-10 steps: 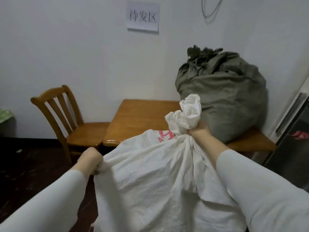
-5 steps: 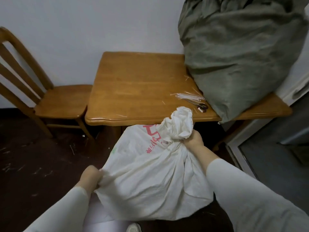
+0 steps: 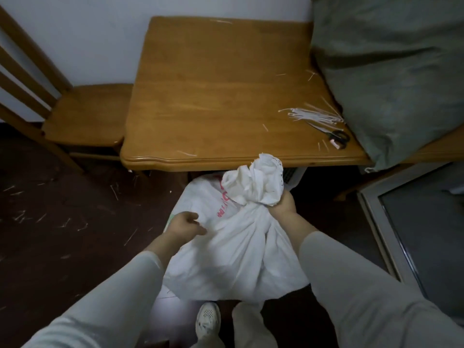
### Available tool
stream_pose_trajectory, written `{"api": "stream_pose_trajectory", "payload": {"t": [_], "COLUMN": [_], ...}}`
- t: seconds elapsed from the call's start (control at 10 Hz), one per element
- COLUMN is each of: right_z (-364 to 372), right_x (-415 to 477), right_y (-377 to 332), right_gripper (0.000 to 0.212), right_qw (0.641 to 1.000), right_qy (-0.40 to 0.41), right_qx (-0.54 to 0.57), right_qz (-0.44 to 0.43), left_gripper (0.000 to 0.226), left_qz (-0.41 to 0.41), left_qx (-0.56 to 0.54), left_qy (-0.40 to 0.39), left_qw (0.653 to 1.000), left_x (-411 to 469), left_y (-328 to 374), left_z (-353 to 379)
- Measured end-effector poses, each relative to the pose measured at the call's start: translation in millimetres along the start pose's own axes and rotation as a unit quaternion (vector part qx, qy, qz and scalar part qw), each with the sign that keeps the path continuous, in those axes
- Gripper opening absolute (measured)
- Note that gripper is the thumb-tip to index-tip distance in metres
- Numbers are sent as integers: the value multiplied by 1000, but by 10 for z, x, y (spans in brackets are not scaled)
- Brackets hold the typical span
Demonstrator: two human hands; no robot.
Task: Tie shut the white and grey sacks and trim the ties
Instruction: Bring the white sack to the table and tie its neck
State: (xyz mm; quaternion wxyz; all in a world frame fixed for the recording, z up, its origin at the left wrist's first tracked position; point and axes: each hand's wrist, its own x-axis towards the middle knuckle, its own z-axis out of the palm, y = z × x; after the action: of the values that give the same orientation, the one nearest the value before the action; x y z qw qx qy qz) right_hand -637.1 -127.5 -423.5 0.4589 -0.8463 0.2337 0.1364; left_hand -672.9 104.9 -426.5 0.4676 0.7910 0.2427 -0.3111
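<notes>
White sack point(image 3: 233, 249), lower centre, now down on the floor below the table point(image 3: 213, 96). Right hand point(image 3: 282, 205) fisted round its gathered neck; left hand point(image 3: 184, 226) has let go, half-open, empty. Ties point(image 3: 313, 116), scissors point(image 3: 339, 138) centre right: tying next.

We see a dim room under soft, cool light. The floor point(image 3: 62, 222) at lower left sinks nearly into black, while the white sack point(image 3: 233, 247) stays brightest. Edges bow with wide-angle distortion, and detail looks slightly soft throughout.
</notes>
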Motion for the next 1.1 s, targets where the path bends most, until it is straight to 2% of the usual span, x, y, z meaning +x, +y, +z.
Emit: {"api": "stream_pose_trajectory", "payload": {"t": [0.1,0.2,0.3,0.4,0.5,0.6,0.7,0.8,0.9,1.0,1.1], "right_z": [-63,-215,-522,-782,-906,-932,-970,-966,-940,-949,-886], "right_x": [286,309,327,364,422,509,562,589,624,661,706], "right_y": [-131,-372,-586,-619,-585,-551,-556,-630,-650,-625,-507], "right_gripper": [44,48,49,24,40,59,50,53,72,76,88], "right_qw": [992,980,967,948,931,916,908,921,943,943,946], "right_qy": [-23,-101,-165,-215,-218,-255,-263,-230,-224,-219,-148], "right_qx": [115,161,188,224,285,300,315,301,233,224,241], "right_qz": [46,58,54,68,69,81,89,89,85,109,156], "left_gripper": [76,98,128,140,144,131,95,55,38,23,15], "left_qz": [43,89,135,199,217,183,157,136,150,138,107], "left_qx": [0,8,46,50,32,-10,-29,-113,-165,-173,-222], "left_qy": [-40,-58,-32,37,104,29,-50,-42,-37,-41,-56], "left_qw": [998,994,989,978,970,983,986,983,974,974,968], "left_x": [-34,12,92,145,209,291,183,152,139,123,151], "left_y": [353,742,1071,1287,1361,1318,1427,1580,1655,1678,1656], "left_z": [275,513,659,763,781,734,707,632,512,371,244]}}
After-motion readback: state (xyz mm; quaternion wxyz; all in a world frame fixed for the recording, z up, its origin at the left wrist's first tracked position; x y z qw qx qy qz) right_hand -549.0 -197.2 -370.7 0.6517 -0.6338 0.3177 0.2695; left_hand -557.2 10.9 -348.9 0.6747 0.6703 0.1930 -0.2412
